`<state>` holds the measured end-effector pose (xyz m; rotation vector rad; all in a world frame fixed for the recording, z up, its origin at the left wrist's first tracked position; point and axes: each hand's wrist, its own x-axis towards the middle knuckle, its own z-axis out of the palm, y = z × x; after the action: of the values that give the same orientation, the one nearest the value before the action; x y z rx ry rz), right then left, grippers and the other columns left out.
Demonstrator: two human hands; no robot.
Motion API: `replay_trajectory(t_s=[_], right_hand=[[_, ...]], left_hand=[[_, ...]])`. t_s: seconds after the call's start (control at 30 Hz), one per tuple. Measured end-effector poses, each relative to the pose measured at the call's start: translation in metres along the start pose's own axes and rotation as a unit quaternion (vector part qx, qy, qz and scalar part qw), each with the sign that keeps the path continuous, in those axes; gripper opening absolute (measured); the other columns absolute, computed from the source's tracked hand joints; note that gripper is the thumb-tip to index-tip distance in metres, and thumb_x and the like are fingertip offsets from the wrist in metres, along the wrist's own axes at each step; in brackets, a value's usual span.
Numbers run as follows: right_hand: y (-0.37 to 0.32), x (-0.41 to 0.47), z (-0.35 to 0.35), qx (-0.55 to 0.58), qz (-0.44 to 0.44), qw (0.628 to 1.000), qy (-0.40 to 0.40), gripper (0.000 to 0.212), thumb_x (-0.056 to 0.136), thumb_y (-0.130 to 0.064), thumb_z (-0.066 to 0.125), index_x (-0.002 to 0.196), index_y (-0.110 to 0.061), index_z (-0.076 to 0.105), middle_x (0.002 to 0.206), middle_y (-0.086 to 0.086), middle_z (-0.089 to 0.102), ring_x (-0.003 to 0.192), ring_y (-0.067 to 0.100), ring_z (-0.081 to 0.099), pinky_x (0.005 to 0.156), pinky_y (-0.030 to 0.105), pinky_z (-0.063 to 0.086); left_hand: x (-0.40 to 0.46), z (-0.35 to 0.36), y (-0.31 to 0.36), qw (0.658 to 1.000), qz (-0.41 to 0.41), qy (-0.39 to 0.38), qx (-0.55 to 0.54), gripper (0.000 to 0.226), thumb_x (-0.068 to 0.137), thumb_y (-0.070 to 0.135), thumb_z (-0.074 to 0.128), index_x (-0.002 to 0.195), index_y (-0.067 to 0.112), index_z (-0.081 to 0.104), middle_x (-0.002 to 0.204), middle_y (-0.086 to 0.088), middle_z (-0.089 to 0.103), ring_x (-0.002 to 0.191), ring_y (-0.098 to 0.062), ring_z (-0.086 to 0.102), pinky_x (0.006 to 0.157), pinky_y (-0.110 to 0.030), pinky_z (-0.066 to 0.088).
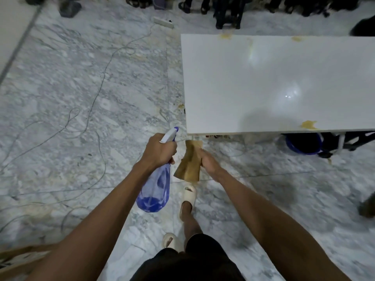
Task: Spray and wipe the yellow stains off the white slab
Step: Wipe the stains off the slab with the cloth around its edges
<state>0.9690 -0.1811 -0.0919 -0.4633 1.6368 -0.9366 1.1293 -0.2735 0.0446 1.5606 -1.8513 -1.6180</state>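
Observation:
A white slab (274,78) lies ahead on the right, raised above the floor. A yellow stain (308,125) sits at its near edge, and smaller yellow marks (225,36) dot its far edge. My left hand (159,150) grips the neck of a blue spray bottle (155,191), whose white nozzle points toward the slab's near left corner. My right hand (209,162) holds a yellow-brown cloth (189,163) that hangs down beside the bottle. Both hands are in front of the slab's near left corner, below its edge.
Thin cables (97,102) trail over the marble floor on the left, and a power strip (163,22) lies at the back. A blue bucket (303,144) stands under the slab's near edge. Several people's feet (227,11) line the far side. A cardboard box (18,258) sits bottom left.

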Motion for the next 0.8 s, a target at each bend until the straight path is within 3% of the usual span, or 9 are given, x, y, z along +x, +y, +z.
replay_trajectory(t_s=[0.07, 0.17, 0.23, 0.3, 0.43, 0.6, 0.8], right_hand=[[-0.014, 0.007, 0.005, 0.09, -0.01, 0.996, 0.023, 0.078, 0.081, -0.077, 0.045, 0.134, -0.022, 0.06, 0.132, 0.005, 0.065, 0.116, 0.024, 0.063, 0.107, 0.048, 0.047], [-0.059, 0.004, 0.007, 0.197, -0.031, 0.979, 0.035, 0.062, 0.099, -0.063, 0.035, 0.129, -0.016, 0.064, 0.117, 0.003, 0.072, 0.105, 0.018, 0.067, 0.099, 0.037, 0.049], [-0.085, 0.015, 0.001, 0.264, -0.051, 0.963, 0.022, 0.062, 0.104, -0.056, 0.029, 0.125, -0.01, 0.064, 0.122, 0.014, 0.07, 0.113, 0.025, 0.065, 0.108, 0.042, 0.045], [-0.113, 0.032, -0.002, 0.299, -0.067, 0.952, 0.015, 0.066, 0.103, -0.059, 0.031, 0.134, -0.007, 0.058, 0.132, 0.016, 0.065, 0.126, 0.029, 0.059, 0.115, 0.048, 0.038], [-0.177, 0.061, -0.011, 0.347, -0.104, 0.931, -0.04, 0.069, 0.103, -0.058, 0.029, 0.14, -0.005, 0.053, 0.136, 0.018, 0.061, 0.131, 0.032, 0.055, 0.113, 0.048, 0.039], [-0.249, 0.097, -0.023, 0.325, -0.13, 0.934, -0.066, 0.07, 0.103, -0.059, 0.028, 0.142, -0.005, 0.052, 0.14, 0.017, 0.059, 0.133, 0.031, 0.054, 0.114, 0.047, 0.039], [-0.314, 0.154, -0.037, 0.285, -0.135, 0.947, -0.054, 0.069, 0.103, -0.058, 0.027, 0.139, -0.005, 0.054, 0.134, 0.017, 0.063, 0.128, 0.029, 0.058, 0.114, 0.046, 0.041]], left_hand=[[-0.001, -0.006, 0.003, 1.0, -0.003, 0.007, 0.006, 0.017, 0.088, 0.004, 0.055, 0.076, -0.001, 0.065, 0.081, -0.027, 0.067, 0.039, -0.02, 0.057, 0.051, -0.031, 0.05], [0.009, -0.016, 0.015, 1.0, -0.013, 0.008, -0.006, 0.018, 0.091, 0.005, 0.055, 0.077, -0.003, 0.064, 0.08, -0.024, 0.067, 0.041, -0.02, 0.056, 0.048, -0.029, 0.049], [0.021, -0.022, 0.03, 1.0, -0.01, 0.006, -0.01, 0.022, 0.091, 0.007, 0.056, 0.078, -0.009, 0.064, 0.078, -0.025, 0.066, 0.042, -0.021, 0.056, 0.047, -0.027, 0.049], [0.038, -0.029, 0.048, 1.0, -0.002, 0.005, -0.005, 0.03, 0.086, 0.015, 0.058, 0.082, -0.015, 0.064, 0.076, -0.028, 0.065, 0.042, -0.022, 0.059, 0.052, -0.032, 0.05], [0.078, -0.042, 0.093, 1.0, 0.028, 0.004, 0.01, 0.023, 0.082, 0.02, 0.056, 0.066, 0.003, 0.056, 0.067, -0.013, 0.058, 0.039, -0.023, 0.058, 0.056, -0.036, 0.049], [0.129, -0.056, 0.147, 0.998, 0.056, 0.026, 0.028, 0.025, 0.086, 0.009, 0.053, 0.062, 0.006, 0.052, 0.058, -0.012, 0.056, 0.04, -0.02, 0.054, 0.045, -0.023, 0.044], [0.191, -0.07, 0.187, 0.996, 0.075, 0.046, 0.014, 0.025, 0.09, 0.008, 0.052, 0.066, 0.004, 0.052, 0.06, -0.015, 0.056, 0.037, -0.018, 0.053, 0.044, -0.024, 0.043]])
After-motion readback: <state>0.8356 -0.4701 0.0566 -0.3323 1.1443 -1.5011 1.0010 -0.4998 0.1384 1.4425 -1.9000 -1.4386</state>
